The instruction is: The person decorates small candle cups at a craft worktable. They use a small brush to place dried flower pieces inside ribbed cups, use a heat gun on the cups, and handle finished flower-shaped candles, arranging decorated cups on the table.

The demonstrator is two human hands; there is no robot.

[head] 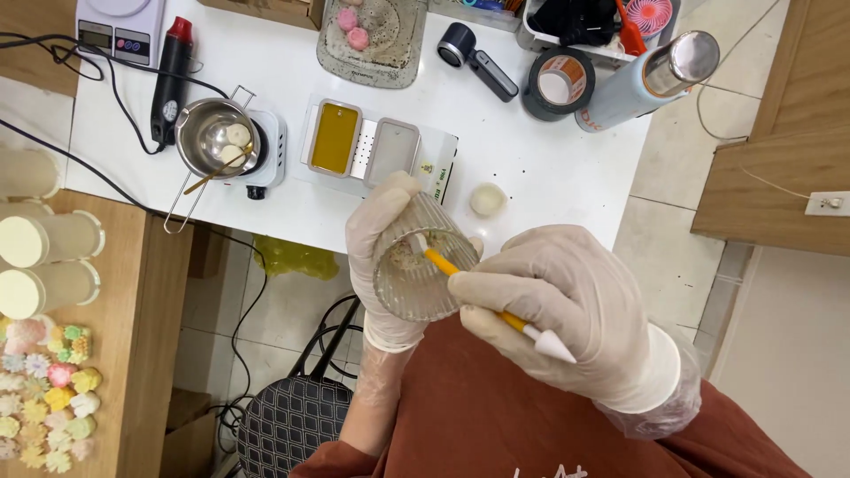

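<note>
White worktable (531, 168) over a tiled floor, wooden shelf on the left. Left hand (382, 257) wraps a ribbed glass (425, 270), mouth facing up. Right hand (567, 310) grips an orange tool (443, 264), running diagonally, tip inside the glass.
</note>
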